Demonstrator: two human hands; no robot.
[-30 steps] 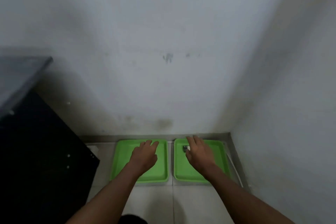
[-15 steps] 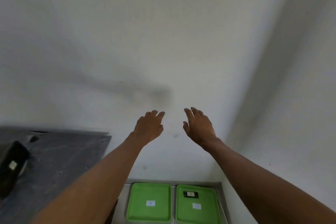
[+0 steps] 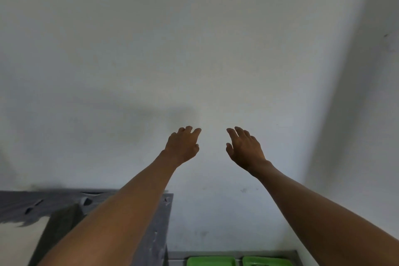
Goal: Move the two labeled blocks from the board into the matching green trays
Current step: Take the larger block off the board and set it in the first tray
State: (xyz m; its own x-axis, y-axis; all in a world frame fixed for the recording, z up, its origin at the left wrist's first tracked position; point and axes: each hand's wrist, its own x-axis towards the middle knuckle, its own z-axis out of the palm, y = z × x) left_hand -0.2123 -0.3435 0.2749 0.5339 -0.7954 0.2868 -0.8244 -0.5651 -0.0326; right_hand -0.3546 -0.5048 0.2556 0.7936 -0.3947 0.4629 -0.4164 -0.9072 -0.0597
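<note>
Two green trays, left tray [image 3: 210,261] and right tray [image 3: 266,261], show only as far rims at the bottom edge, side by side on the floor against the white wall [image 3: 194,49], so I can't tell what's in them now; half a second ago more of both showed, each with a white label and a dark block in the right one, and the view has tilted up since. My left hand [image 3: 182,147] and right hand [image 3: 245,150] are raised in front of the wall, near each other but apart, fingers loosely spread, holding nothing. A dark grey board [image 3: 151,233] sits lower left under my left forearm, blurry, probably no blocks showing on it.
</note>
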